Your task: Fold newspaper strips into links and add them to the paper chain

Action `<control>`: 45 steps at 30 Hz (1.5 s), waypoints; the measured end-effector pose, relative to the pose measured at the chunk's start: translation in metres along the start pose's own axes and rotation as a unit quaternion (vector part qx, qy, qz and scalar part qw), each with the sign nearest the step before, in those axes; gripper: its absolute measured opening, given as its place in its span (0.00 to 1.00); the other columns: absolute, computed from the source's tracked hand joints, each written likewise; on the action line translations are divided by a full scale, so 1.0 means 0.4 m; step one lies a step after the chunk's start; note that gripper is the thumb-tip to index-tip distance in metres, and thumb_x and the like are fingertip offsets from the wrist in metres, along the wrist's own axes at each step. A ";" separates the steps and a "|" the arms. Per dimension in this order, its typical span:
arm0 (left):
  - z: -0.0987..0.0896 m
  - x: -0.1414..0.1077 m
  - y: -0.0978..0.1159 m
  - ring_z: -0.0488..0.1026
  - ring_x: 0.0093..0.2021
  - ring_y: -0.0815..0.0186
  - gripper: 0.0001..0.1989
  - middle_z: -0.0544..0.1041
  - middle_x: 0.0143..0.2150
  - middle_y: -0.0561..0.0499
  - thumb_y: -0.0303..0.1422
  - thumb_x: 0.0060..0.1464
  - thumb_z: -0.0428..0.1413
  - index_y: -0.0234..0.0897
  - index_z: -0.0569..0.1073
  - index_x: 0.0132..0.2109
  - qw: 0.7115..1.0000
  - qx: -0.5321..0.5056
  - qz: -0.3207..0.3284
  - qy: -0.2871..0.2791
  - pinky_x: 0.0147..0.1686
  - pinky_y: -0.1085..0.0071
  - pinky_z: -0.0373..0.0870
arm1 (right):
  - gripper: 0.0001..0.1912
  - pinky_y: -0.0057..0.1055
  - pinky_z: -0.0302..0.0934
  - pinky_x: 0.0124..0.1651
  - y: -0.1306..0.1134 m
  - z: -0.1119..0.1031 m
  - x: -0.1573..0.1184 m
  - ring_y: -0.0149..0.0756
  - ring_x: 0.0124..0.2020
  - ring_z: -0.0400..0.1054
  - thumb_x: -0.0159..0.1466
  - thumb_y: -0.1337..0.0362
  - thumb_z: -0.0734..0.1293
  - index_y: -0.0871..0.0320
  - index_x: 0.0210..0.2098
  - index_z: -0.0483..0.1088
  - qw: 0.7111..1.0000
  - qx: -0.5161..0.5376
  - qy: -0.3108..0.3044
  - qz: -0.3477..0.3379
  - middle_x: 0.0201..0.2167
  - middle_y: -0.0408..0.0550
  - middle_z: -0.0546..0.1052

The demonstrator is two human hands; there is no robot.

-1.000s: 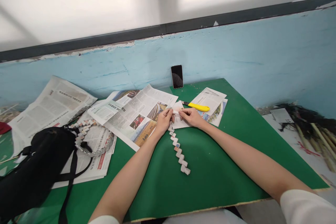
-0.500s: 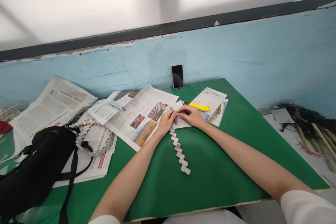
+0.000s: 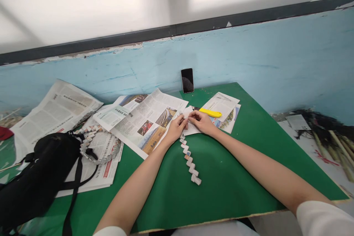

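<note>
A zigzag chain of folded newspaper [image 3: 189, 158] trails down the green table towards me, its far end running up under my fingers. My left hand [image 3: 176, 128] is closed in a pinch around that upper end. Close against it, my right hand [image 3: 201, 121] pinches at the same spot; the fingertips meet and hide the small piece between them. Beneath the hands lies a whitish sheet of paper [image 3: 191, 129]. A yellow-handled cutter [image 3: 210, 113] rests on papers just beyond my right hand.
Newspaper sheets [image 3: 149, 125] cover the back left of the green table [image 3: 226, 180]. A black bag [image 3: 52, 169] with straps and a second folded-paper chain [image 3: 110, 155] lie at left. A phone [image 3: 187, 80] leans on the blue wall. Bundled sticks [image 3: 341, 147] are off the right edge.
Almost nothing differs. My fingers have shifted slightly at the pinch, and the paper chain has moved a touch to the right.
</note>
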State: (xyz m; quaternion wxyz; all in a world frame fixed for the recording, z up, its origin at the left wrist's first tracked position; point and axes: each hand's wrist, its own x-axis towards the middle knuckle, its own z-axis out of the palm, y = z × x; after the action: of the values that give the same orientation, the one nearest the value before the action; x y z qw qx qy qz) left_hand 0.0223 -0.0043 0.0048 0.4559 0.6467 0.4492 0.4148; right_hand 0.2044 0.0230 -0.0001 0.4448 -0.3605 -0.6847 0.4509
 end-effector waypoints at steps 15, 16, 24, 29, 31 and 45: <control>-0.005 0.008 -0.004 0.66 0.22 0.70 0.17 0.71 0.22 0.56 0.49 0.63 0.53 0.39 0.65 0.36 0.993 -0.076 -0.034 0.081 0.26 0.73 0.62 | 0.17 0.31 0.61 0.35 0.027 -0.003 0.009 0.35 0.30 0.63 0.70 0.46 0.62 0.54 0.37 0.63 1.000 0.019 0.019 -0.002 0.29 0.42 0.67; -0.006 0.008 -0.004 0.66 0.21 0.71 0.17 0.71 0.22 0.56 0.49 0.63 0.53 0.39 0.65 0.36 0.993 -0.078 -0.038 0.086 0.25 0.74 0.62 | 0.17 0.32 0.62 0.36 0.023 -0.003 0.008 0.35 0.30 0.63 0.70 0.46 0.62 0.54 0.37 0.63 0.999 0.029 0.018 -0.005 0.29 0.42 0.68; 0.003 0.011 -0.018 0.67 0.23 0.69 0.17 0.72 0.22 0.56 0.49 0.62 0.54 0.39 0.67 0.38 0.996 -0.055 -0.010 0.068 0.28 0.72 0.64 | 0.18 0.36 0.67 0.41 -0.004 -0.003 0.000 0.36 0.33 0.70 0.70 0.45 0.63 0.54 0.39 0.63 0.996 0.077 0.010 -0.031 0.32 0.45 0.72; 0.007 0.004 -0.009 0.69 0.25 0.67 0.16 0.73 0.23 0.54 0.46 0.63 0.54 0.38 0.69 0.35 0.998 0.036 0.009 0.041 0.30 0.71 0.64 | 0.17 0.37 0.68 0.43 0.000 -0.002 -0.003 0.35 0.34 0.71 0.70 0.47 0.63 0.55 0.40 0.65 0.994 0.094 0.012 -0.046 0.37 0.47 0.74; 0.007 0.000 -0.003 0.69 0.25 0.67 0.16 0.74 0.24 0.53 0.44 0.64 0.53 0.37 0.70 0.33 0.996 0.081 0.015 0.041 0.30 0.71 0.63 | 0.17 0.37 0.68 0.44 0.000 -0.002 -0.004 0.36 0.35 0.71 0.70 0.47 0.64 0.55 0.40 0.65 0.995 0.090 0.013 -0.044 0.38 0.48 0.74; 0.008 0.009 -0.026 0.68 0.23 0.69 0.14 0.73 0.22 0.54 0.39 0.62 0.54 0.38 0.67 0.30 0.993 0.061 0.017 0.098 0.27 0.72 0.62 | 0.13 0.35 0.67 0.44 -0.013 0.000 -0.004 0.37 0.38 0.70 0.69 0.51 0.67 0.56 0.38 0.71 0.997 0.049 0.012 -0.063 0.36 0.48 0.73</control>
State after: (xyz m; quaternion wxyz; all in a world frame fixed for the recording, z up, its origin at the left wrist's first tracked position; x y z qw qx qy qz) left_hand 0.0239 0.0005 -0.0057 0.3623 0.6369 0.5049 0.4563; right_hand 0.2045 0.0198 0.0043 0.4979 -0.3002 -0.6773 0.4508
